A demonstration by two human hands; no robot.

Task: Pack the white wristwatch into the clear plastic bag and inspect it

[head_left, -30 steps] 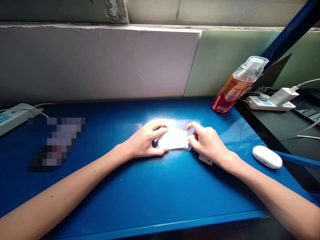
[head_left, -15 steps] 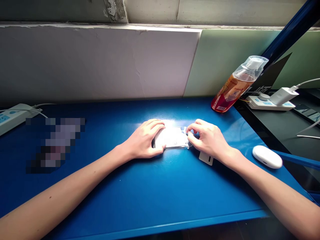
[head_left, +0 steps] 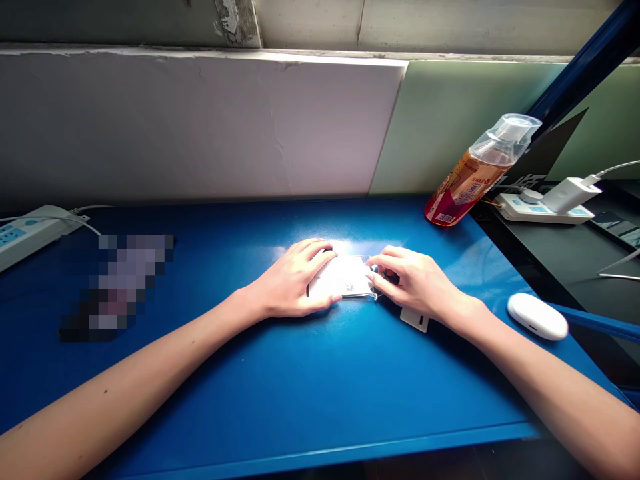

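On the blue tabletop (head_left: 310, 373), near its middle, a small clear packet with a white card inside (head_left: 343, 280) is lain flat, its long axis running left to right. It is pinned at its left end by the left hand (head_left: 293, 280), fingers curled over the edge, and pinched at its right end by the right hand (head_left: 417, 285). Both hands are equally near. A tilted bottle (head_left: 473, 173), far right, is partly filled with orange liquid. A white case (head_left: 537, 316) is seen at the right.
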